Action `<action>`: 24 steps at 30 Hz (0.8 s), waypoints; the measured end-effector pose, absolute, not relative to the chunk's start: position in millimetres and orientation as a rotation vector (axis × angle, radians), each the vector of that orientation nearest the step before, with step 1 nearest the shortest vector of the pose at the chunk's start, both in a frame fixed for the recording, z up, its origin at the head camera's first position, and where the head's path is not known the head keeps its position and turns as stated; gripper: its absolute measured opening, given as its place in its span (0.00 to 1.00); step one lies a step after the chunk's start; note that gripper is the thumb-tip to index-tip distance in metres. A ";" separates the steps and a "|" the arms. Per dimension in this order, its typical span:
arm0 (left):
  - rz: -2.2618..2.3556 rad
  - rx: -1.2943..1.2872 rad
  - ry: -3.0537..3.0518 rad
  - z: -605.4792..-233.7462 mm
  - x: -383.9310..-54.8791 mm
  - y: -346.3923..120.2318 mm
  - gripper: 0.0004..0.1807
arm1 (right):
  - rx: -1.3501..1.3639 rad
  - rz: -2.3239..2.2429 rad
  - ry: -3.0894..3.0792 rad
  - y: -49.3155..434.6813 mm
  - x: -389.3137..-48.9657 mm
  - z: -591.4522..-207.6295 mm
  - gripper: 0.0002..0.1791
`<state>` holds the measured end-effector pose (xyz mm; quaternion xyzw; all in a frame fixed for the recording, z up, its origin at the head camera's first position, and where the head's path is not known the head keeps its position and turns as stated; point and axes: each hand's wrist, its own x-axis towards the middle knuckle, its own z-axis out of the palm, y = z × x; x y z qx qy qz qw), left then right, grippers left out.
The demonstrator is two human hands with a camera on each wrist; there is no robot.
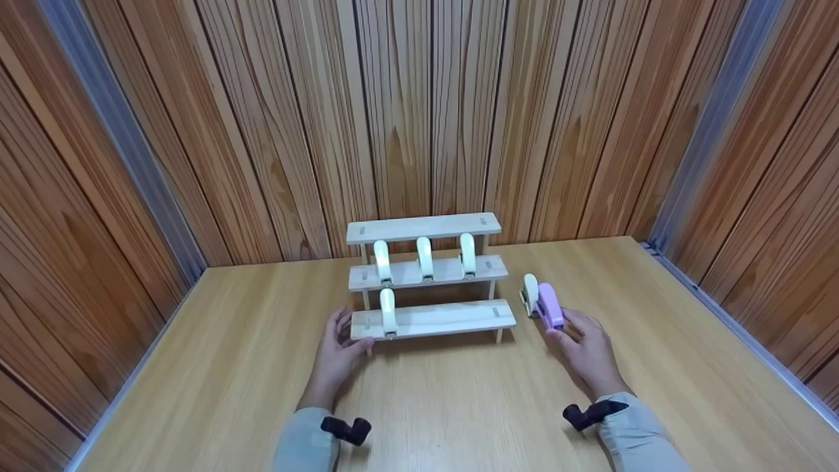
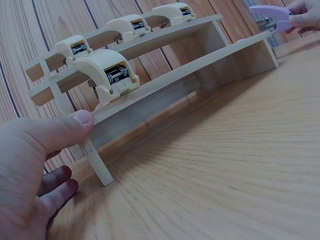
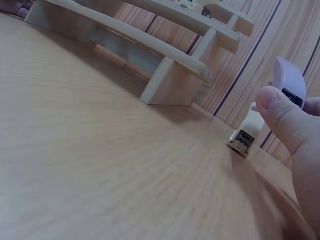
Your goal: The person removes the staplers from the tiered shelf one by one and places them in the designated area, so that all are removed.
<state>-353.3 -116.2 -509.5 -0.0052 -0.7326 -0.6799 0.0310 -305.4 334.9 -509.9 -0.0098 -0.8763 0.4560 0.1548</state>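
A pale three-step wooden stand (image 1: 452, 317) stands on the table. My left hand (image 1: 339, 354) holds the left end of its lowest step, thumb (image 2: 75, 126) at the front corner and the other fingers around the side. On that step, near the left end, sits a cream hole punch (image 1: 388, 312); 3 more cream punches, one of them this punch (image 1: 425, 257), line the middle step. To the right of the stand my right hand (image 1: 588, 347) pinches a purple hole punch (image 1: 549, 305) by its near end. Just left of it, a cream punch (image 1: 529, 294) stands on the table.
The wooden table (image 1: 459, 413) runs back to a wood-plank wall (image 1: 432, 118), with plank walls at both sides too. The stand's top step (image 1: 423, 227) is bare. A black wrist camera (image 1: 346, 430) is strapped over each grey sleeve (image 1: 307, 446).
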 end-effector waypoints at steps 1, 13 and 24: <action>-2.093 -0.016 -2.260 -509.5 -353.2 -116.4 0.51 | -0.029 1.310 -2.513 336.1 -304.9 -510.2 0.37; -2.088 0.004 -2.279 -511.2 -354.5 -116.4 0.51 | -0.029 1.355 -2.526 350.9 -302.5 -510.4 0.36; -2.059 -0.034 -2.269 -511.8 -353.0 -115.9 0.49 | -0.092 1.407 -2.554 360.1 -305.7 -508.6 0.39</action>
